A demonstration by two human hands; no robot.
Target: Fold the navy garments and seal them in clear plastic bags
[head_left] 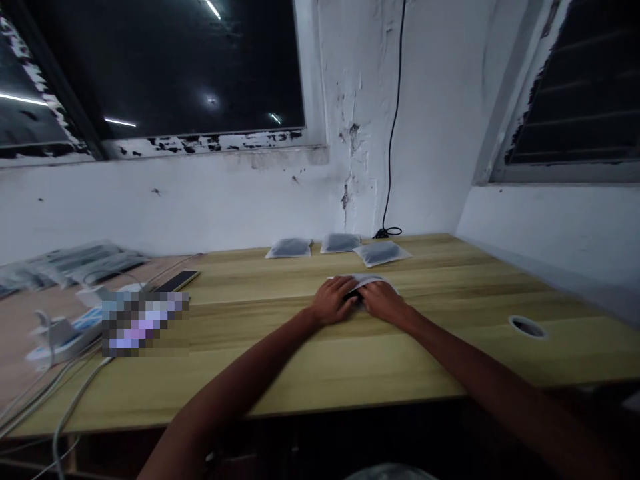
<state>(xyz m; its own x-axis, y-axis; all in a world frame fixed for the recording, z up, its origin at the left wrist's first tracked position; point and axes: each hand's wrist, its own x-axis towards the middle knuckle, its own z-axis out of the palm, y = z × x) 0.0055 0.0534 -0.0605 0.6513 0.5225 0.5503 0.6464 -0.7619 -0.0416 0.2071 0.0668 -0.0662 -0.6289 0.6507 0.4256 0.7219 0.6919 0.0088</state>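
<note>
A whitish, see-through plastic bag (367, 278) lies on the wooden table between my two hands, with something dark showing in it. My left hand (334, 300) is closed on the bag's left side, fingers bent over it and thumb toward the middle. On the right side, my right hand (384, 300) grips the bag, its fingertips partly covered by the pale film. Exactly what the dark content is cannot be made out. Just beyond my hands are three similar filled bags: a left one (290, 248), a middle one (341, 243) and a right one (381, 253).
At left on the table (240, 360) are a power strip (65, 347) with plugs and cables, a dark phone (179, 281) and a blurred-out item (145, 323). Several packed bags (95, 263) lie behind them. A round cable hole (528, 327) is at right; a black cord (393, 133) hangs down the wall.
</note>
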